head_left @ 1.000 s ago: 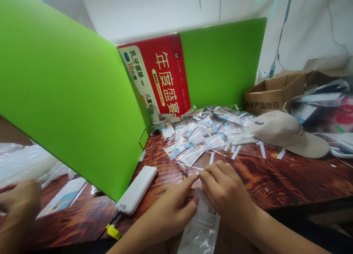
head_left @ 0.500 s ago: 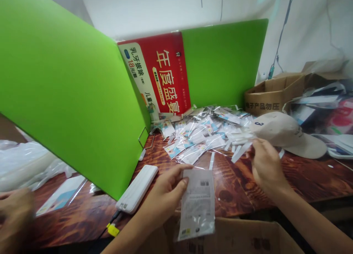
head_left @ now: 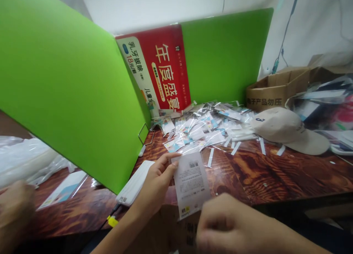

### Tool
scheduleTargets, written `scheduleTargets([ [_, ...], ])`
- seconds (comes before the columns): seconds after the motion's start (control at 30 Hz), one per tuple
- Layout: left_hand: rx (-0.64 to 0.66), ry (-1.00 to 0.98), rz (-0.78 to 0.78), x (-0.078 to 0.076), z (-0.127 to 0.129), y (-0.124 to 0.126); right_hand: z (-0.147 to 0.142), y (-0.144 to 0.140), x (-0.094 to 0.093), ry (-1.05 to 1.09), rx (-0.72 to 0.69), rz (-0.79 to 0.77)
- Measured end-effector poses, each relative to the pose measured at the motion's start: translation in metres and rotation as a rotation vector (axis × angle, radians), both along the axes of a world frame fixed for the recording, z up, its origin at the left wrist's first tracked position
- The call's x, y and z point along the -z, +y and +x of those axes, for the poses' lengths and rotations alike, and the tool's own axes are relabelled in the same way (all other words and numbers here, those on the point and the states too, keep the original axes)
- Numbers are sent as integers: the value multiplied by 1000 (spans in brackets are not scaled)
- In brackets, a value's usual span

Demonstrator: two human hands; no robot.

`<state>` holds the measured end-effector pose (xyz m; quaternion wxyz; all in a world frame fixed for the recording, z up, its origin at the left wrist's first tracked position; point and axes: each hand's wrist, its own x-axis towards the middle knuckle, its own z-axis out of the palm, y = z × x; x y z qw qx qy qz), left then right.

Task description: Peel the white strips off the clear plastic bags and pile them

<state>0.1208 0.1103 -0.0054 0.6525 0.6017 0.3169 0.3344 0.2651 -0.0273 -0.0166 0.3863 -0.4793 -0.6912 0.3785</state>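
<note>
My left hand (head_left: 156, 176) pinches the flat clear plastic packet with a white printed label (head_left: 190, 182) over the wooden worktop's (head_left: 275, 173) near edge. My right hand (head_left: 223, 224) is blurred, covering the packet's lower corner; I can't tell its grip.

White wall (head_left: 154, 7) with hanging cables (head_left: 284, 36), green partition boards (head_left: 63, 84), glossy wood-grain desk (head_left: 289, 173), even light

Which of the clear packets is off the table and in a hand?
The clear packet pinched at its top edge by the left hand, barcode side up, over the table edge. All others lie in the pile of packets near the beige cap.
</note>
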Motion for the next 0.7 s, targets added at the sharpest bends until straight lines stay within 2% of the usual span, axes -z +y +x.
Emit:
scheduleTargets([
  [0.1,34,-5,-13,-1,-2,-1,13,14,6,151,489,84],
  [0.13,58,-6,-24,-2,-2,-2,18,19,8,205,603,105],
  [0.17,89,-5,-36,-2,-3,-2,21,23,9,260,657,90],
  [0.23,163,8,-56,-3,-5,-3,26,29,9,376,628,8],
  [0.33,251,28,-61,-4,-7,-5,30,32,7,590,482,-102],
  [0.47,253,8,-116,-3,-8,-6,34,32,6,827,425,-145],
  [0.57,197,-28,-166,-2,-7,-7,40,30,5,872,391,-151],
  [0.7,201,-78,-183,-5,-4,-9,47,24,3,780,381,-202],
])
